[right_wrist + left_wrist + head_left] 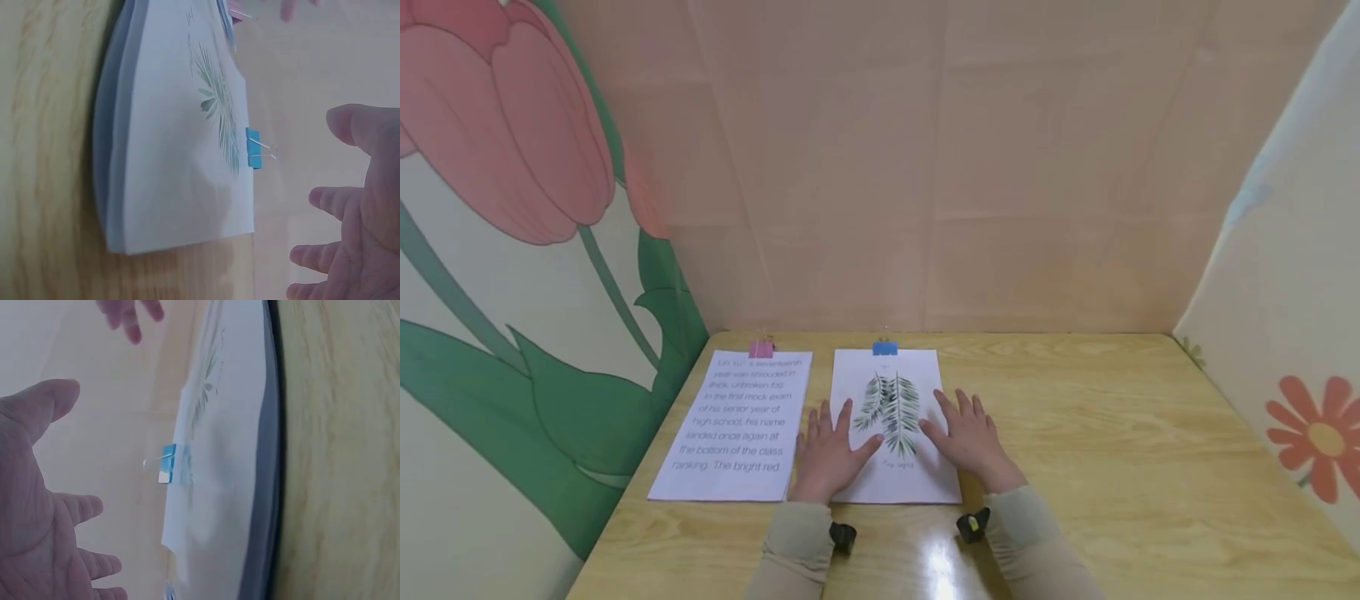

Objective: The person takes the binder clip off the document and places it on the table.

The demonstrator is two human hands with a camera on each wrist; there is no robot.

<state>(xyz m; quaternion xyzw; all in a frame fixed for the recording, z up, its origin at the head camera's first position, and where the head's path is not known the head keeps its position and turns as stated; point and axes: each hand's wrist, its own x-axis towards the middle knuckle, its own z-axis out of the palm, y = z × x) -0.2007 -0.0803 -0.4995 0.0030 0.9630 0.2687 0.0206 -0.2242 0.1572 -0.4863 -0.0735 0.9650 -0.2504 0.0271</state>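
A stack of white sheets with a green palm-leaf print [897, 404] lies on the table, its far edge held by a blue binder clip [885, 348]. My left hand [829, 454] is over the left side of this stack and my right hand [968, 437] over its right side. Both hands have spread fingers and hold nothing. In the wrist views, the left palm [31, 525] and the right palm [381, 206] appear raised off the paper. The near corners of the sheets [187, 206] fan slightly apart.
Left of the leaf print lies a second stack of sheets [730, 425] with large printed text and a pink binder clip [762, 348]. The wood-grain table [1112, 450] extends to the right. A plain pinkish backdrop [962, 167] stands behind, with flower-patterned walls at both sides.
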